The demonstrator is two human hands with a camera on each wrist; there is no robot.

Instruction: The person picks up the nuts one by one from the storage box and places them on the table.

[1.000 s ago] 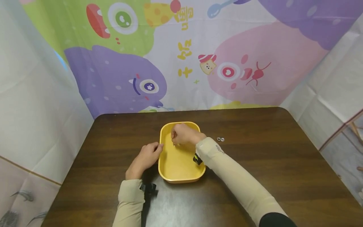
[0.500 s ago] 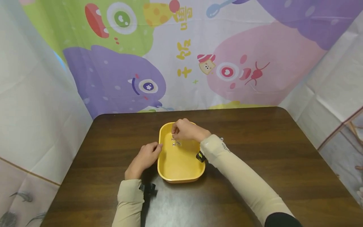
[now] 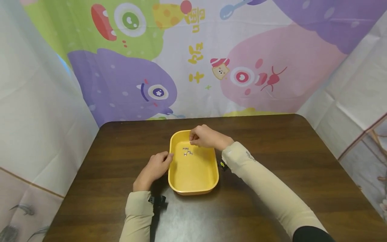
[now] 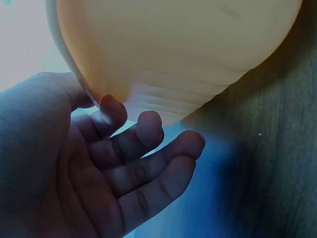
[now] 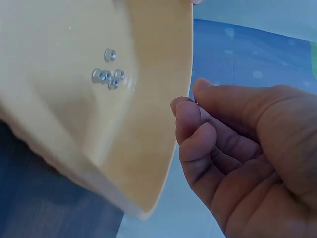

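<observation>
My left hand [image 3: 155,167] holds the left rim of a yellow plastic tray [image 3: 193,179], thumb over the edge and fingers outside below it; in the left wrist view, the fingers [image 4: 148,128] lie by the tray's ribbed outer wall. Several small silver metal nuts [image 3: 188,152] lie together on the tray floor, seen closer as hex nuts [image 5: 110,55] in the right wrist view. Above the tray's far right part, my right hand [image 3: 208,137] pinches thumb against curled fingers. A tiny bit of something, apparently a nut [image 5: 196,102], shows there, mostly hidden by the fingertips.
The tray stands on a dark brown wooden table [image 3: 272,161]. Behind the table's far edge hangs a cartoon-printed cloth [image 3: 196,94]. My right sleeve [image 3: 257,174] crosses the table to the right of the tray.
My right hand has lifted from among the nuts and moved back and right, uncovering them. Two nuts seen earlier on the table right of the tray are now hidden by the right arm.
</observation>
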